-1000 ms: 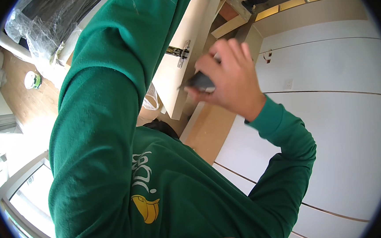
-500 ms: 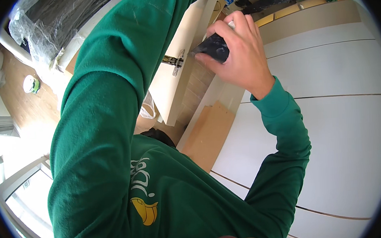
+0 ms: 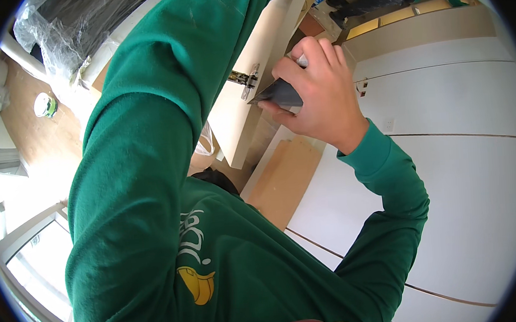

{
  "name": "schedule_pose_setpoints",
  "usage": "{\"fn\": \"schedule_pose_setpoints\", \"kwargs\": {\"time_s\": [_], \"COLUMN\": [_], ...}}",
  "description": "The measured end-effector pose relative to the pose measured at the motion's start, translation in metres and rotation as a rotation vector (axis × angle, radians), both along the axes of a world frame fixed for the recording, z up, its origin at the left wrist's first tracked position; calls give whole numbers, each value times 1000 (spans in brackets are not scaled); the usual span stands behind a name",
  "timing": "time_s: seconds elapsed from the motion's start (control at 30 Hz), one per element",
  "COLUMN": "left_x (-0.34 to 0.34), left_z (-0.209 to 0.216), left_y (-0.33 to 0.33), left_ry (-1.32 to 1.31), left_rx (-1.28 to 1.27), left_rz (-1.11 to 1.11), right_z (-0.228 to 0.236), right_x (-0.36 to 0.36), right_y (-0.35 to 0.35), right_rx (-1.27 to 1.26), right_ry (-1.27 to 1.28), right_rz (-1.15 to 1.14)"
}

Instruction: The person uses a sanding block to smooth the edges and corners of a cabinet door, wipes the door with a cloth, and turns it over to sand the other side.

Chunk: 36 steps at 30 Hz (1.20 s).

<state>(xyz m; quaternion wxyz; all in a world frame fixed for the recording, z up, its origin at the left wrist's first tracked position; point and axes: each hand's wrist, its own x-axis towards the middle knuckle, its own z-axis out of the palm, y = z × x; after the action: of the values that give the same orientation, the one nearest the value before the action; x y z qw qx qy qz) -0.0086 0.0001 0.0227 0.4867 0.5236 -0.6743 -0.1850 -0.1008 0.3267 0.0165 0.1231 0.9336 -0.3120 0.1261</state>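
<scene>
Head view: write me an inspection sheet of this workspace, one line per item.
Surface: pale panel with a metal hinge.
Things in use: dark wedge-shaped tool, its tip near the hinge; contact cannot be told.
Clutter: tub on wooden floor, clear plastic sheeting, white bag.
Hands: right hand grips the tool; left hand out of view.
Cables: nothing seen clearly.
Surroundings: brown board, white panelling, glazed frame at left.

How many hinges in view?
1: the metal hinge on the pale board, just above the tip of the dark tool in the right hand. More may be hidden behind the left sleeve.
</scene>
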Motion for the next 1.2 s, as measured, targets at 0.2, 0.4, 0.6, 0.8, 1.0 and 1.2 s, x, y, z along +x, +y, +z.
{"fn": "schedule_pose_setpoints", "kwargs": {"time_s": [0.2, 0.4, 0.6, 0.8, 1.0, 1.2], "left_x": [0, 19, 5, 6, 21, 18], "left_z": [8, 8, 8, 9, 8, 12], "left_y": [19, 5, 18, 21, 14, 19], "left_ry": [55, -27, -29, -29, -4, 33], "left_rx": [63, 31, 79, 62, 85, 109], "left_rz": [-5, -38, -28, -2, -4, -24], "right_z": [-8, -11, -7, -9, -13, -22], "right_x": [-5, -3, -5, -3, 12, 11], "right_y": [14, 18, 24, 16, 34, 51], "right_rx": [68, 44, 60, 14, 90, 104], "right_ry": [27, 42, 61, 35, 69, 61], "right_rz": [-13, -1, -66, -44, -10, -26]}}
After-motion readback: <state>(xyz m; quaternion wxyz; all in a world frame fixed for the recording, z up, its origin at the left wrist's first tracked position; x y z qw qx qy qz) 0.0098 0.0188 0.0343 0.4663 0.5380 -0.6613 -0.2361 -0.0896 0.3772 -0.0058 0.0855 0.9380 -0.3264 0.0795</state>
